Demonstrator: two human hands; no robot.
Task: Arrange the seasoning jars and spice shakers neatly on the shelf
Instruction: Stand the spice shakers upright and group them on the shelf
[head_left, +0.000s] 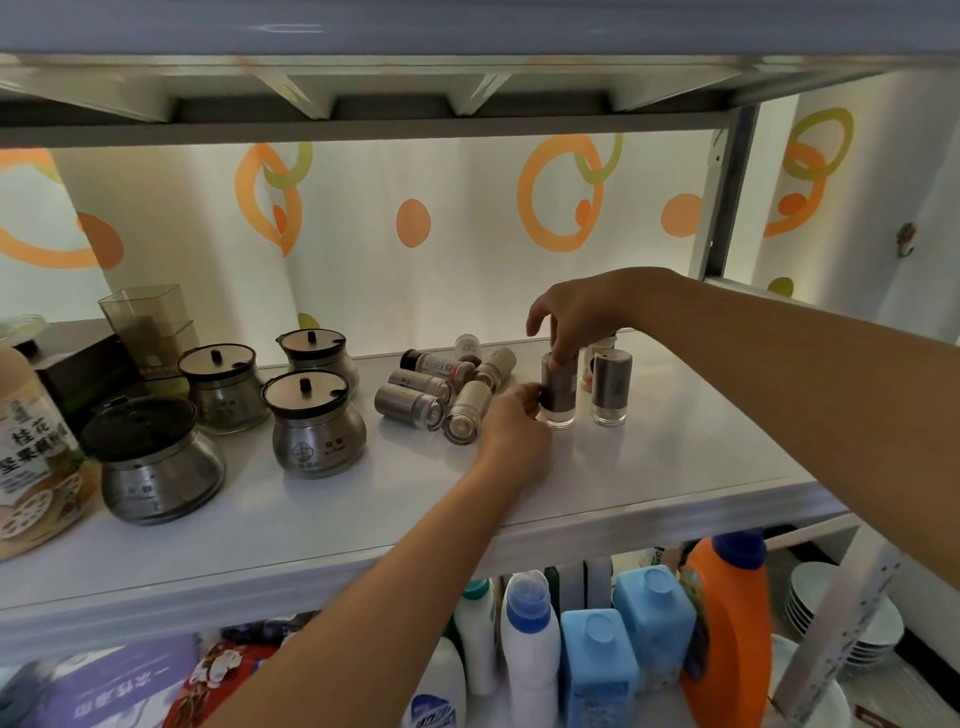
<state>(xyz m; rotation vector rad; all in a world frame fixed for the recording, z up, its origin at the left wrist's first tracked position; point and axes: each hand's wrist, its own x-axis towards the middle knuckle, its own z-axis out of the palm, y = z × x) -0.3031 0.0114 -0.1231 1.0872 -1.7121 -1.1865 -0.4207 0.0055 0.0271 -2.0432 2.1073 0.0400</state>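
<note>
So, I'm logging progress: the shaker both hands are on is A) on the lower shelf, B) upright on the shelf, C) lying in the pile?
B: the shaker stands upright on the shelf, left hand gripping its side, right hand holding its top.

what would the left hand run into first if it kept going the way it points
The upright shaker under the right hand; the left hand seems to pinch its side, though depth is unclear.
</note>
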